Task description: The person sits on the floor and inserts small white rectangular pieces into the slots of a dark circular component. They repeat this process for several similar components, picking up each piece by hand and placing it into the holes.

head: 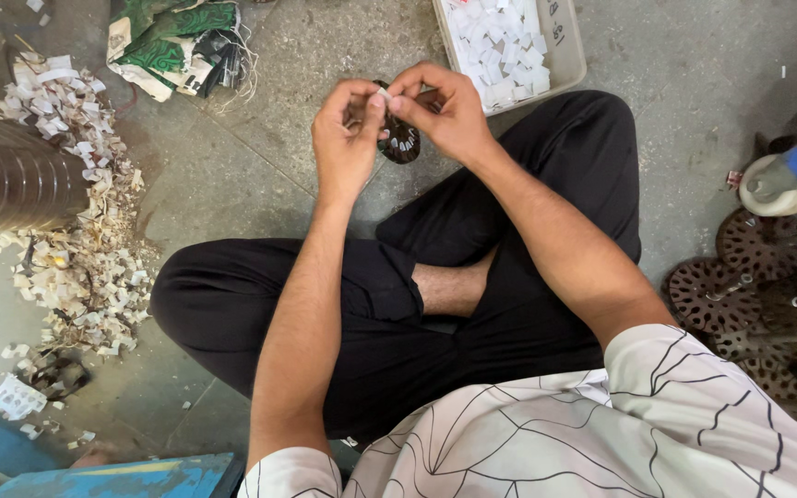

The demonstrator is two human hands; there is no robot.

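Observation:
I sit cross-legged on a concrete floor in black trousers. My left hand (347, 138) and my right hand (445, 111) meet in front of me around a small dark slotted metal disc (402, 143). The left hand grips the disc from the left side. The right hand's thumb and forefinger pinch a small white paper strip (385, 95) at the disc's top edge. Most of the disc is hidden behind my fingers.
A grey tray (566, 51) of white paper strips lies beyond my right knee. Paper scraps (85, 258) litter the floor on the left beside a brown ribbed cylinder (11, 180). Several slotted metal discs (749, 295) are piled at right. A green crumpled bag (177, 41) lies at top.

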